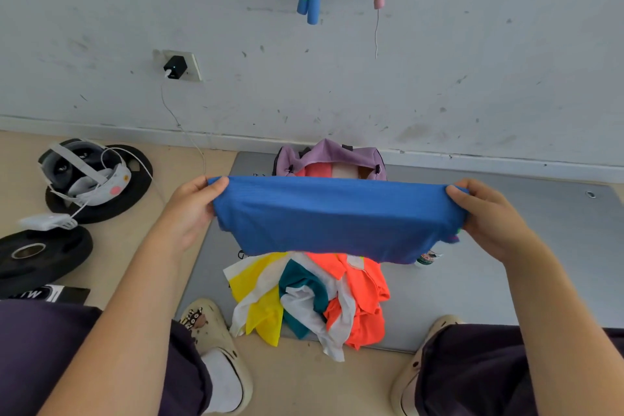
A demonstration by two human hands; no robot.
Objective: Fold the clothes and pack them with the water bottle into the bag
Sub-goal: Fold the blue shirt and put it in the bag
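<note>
So the left hand [190, 209] is gripping one end of the blue garment [334, 219], thumb on top and fingers curled under, and the right hand [486, 213] is clamped on the other end the same way. The cloth is stretched flat between them, up in the air over the grey mat [506, 246].

Right under the blue garment there's a messy pile of clothes [310, 297] on the mat: yellow, teal, white and orange stuff all tangled together. Just past the blue garment's far edge, against the wall, sits the purple bag [324, 155], open, with something pinkish inside. A little bit of the water bottle [429, 258] peeks out below the garment's right corner, mostly hidden.

Off to the left of the blue garment, on the floor: a headset [84, 172] lying on a black weight plate [101, 203].
</note>
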